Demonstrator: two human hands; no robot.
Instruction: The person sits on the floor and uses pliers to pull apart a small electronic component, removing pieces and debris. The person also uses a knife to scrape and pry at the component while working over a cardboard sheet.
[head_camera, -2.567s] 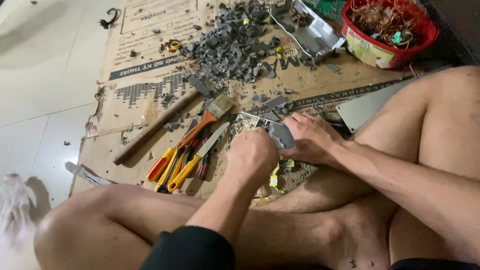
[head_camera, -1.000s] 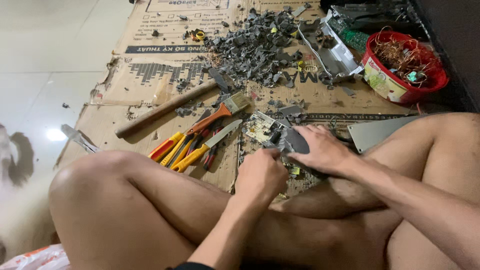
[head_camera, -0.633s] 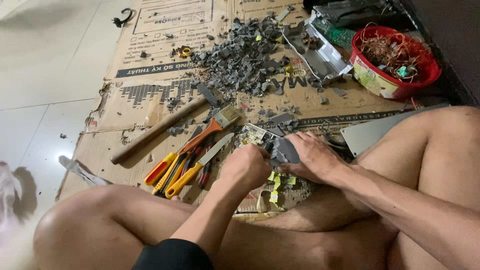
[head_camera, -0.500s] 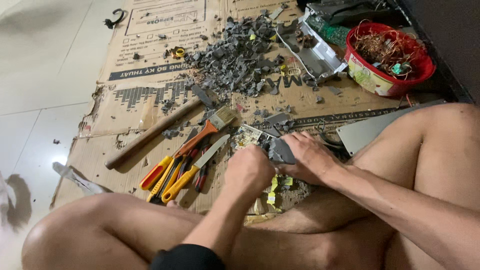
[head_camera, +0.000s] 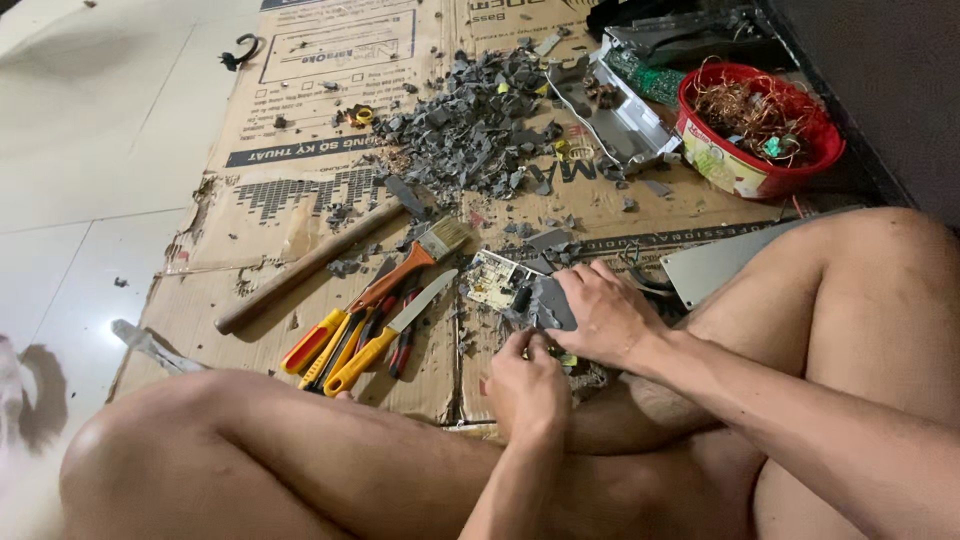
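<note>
Hands meet low over the cardboard (head_camera: 300, 215). My right hand (head_camera: 605, 315) presses down flat on the small circuit board (head_camera: 495, 280) so it stays put. My left hand (head_camera: 527, 385) is curled shut; I cannot tell what it grips. Tools (head_camera: 360, 335) lie just beside.

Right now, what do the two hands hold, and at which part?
The right hand grips a grey piece attached to the circuit board. The left hand is closed; its contents are hidden.
</note>
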